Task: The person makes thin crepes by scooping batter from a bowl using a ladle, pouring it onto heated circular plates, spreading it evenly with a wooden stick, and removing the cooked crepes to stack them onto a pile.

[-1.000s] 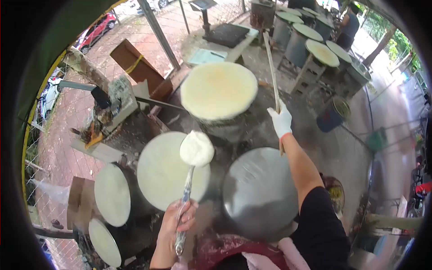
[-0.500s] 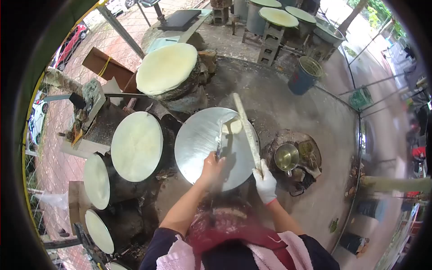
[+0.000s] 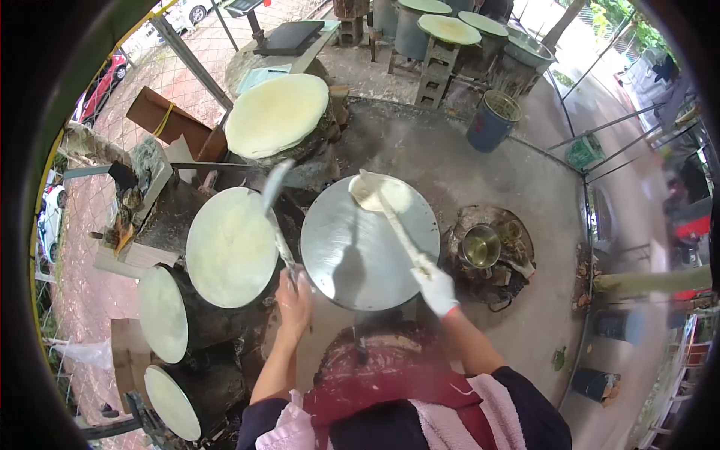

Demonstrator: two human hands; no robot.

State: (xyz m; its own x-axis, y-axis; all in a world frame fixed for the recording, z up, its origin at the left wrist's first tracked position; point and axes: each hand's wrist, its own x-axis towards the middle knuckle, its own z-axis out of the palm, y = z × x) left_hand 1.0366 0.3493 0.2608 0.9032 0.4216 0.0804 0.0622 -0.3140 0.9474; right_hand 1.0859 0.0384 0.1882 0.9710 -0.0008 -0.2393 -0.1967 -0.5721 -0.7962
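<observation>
My left hand [image 3: 294, 300] is bare and closed around the handle of a metal ladle [image 3: 277, 187], whose head is smeared by motion. This ladle is raised over the right edge of a pale round sheet [image 3: 232, 244]. My gloved right hand [image 3: 435, 286] grips a long wooden batter spreader [image 3: 399, 227]. The spreader's far end rests in a small pool of white batter [image 3: 396, 193] near the back of a round metal griddle [image 3: 322, 247]. A shadow falls on the bare griddle surface.
More round hotplates bearing pale sheets [image 3: 162, 313] stand to the left. A thick pale stack [image 3: 277, 116] sits behind them. On the right, a metal pot of yellowish liquid [image 3: 481, 247] stands on a dark round stand. A blue bucket [image 3: 493, 124] is farther back.
My left hand moved left with the ladle, off the griddle. My right hand swung the spreader's far end left and down into the batter, which has spread wider.
</observation>
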